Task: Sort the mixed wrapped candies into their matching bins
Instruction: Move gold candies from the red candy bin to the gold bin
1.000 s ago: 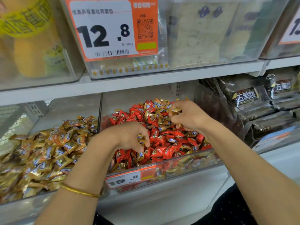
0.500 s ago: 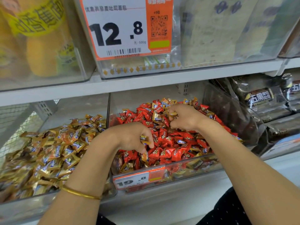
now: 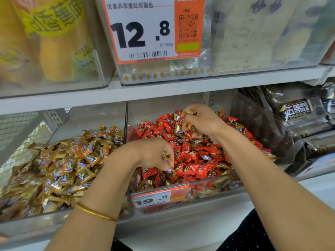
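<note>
From the head view, looking down into two clear bins under a white shelf. With the left hand, fingers curled inward, grips a few gold-wrapped candies low over the front of the red candy bin, just right of the divider between the bins. On that forearm, wears a thin gold bangle. With the right hand, further back over the same bin, pinches one gold candy between thumb and fingertips, raised a little above the heap. Cannot tell whether more wrappers lie under those curled fingers. Below both hands, a mound of red-wrapped candies, mixed with scattered gold strays, most of them near the front wall and along the right side. To the left, side by side with the red candy bin, the gold candy bin, heaped with matching gold sweets. On the front of the red candy bin, a price tag reading 19.8. Above the shelf, a larger tag marked 12.8 on a clear box, with yellow packets in the box to its left. At the far right, dark wrapped packs in the neighbouring bin.
</note>
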A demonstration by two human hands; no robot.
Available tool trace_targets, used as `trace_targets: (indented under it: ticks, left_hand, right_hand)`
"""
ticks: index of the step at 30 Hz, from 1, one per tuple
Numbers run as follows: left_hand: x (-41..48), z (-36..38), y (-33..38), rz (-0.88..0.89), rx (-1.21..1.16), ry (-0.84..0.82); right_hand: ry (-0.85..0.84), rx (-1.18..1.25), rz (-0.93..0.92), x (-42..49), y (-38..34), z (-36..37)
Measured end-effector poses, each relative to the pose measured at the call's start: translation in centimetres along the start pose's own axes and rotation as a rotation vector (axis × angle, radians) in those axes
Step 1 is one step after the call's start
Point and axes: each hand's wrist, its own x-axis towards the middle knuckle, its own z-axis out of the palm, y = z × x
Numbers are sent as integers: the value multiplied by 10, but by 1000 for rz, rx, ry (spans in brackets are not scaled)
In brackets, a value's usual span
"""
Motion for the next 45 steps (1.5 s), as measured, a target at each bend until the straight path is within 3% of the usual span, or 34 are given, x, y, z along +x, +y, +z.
trace_targets:
  ticks: [3,10,16,19,22,26,31,36,45]
  left_hand:
    - [-3,-6,1,16,-83,113]
    - [7,-8,3,-125,-527,553]
    - [20,-10,-1,-180,-516,768]
    - [26,-11,-5,-209,-466,829]
    - [34,-14,-7,-223,-394,829]
    - [41,-10,-4,-207,-271,688]
    - [47,-5,-4,-244,-129,625]
    - [47,-4,-7,-302,-69,620]
    - [43,-8,-7,-289,-164,706]
  right_hand:
    - [-3,27,-2,3,1,6]
    - [67,-239,21,10,13,-2]
    - [-59,-640,-49,8,17,-1]
    - [-96,-671,24,6,15,-9]
    - [-158,-663,137,0,5,-26]
    - [-68,-581,-30,5,1,-19]
    - [-253,-588,-45,13,9,-1]
    - [-309,-641,-54,17,17,-1]
    - [-169,-807,-161,16,23,7]
